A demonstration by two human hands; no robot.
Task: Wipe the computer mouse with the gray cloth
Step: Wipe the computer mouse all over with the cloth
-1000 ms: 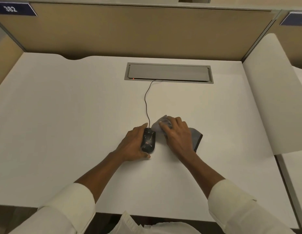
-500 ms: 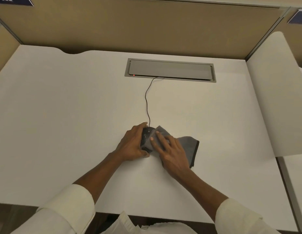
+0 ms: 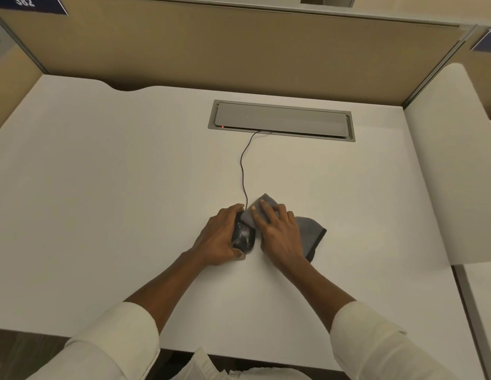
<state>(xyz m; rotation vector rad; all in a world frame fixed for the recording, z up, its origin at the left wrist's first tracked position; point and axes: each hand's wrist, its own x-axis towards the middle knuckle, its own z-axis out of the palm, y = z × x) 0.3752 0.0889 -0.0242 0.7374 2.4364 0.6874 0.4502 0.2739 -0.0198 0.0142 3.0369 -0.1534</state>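
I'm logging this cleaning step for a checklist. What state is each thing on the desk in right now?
Mouse: on the desk, front end under the cloth, gripped from its left side.
Cloth: rumpled, pressed flat, part draped over the mouse's front.
Cable: slack, running into the hatch.
Hatch: lid down, small red light on.
Left hand: steadying the mouse.
Right hand: flat on the cloth.

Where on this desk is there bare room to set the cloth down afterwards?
Bare desk left of the left hand, and right of the gray cloth toward the side panel. Crowded: around the mouse and its cable.
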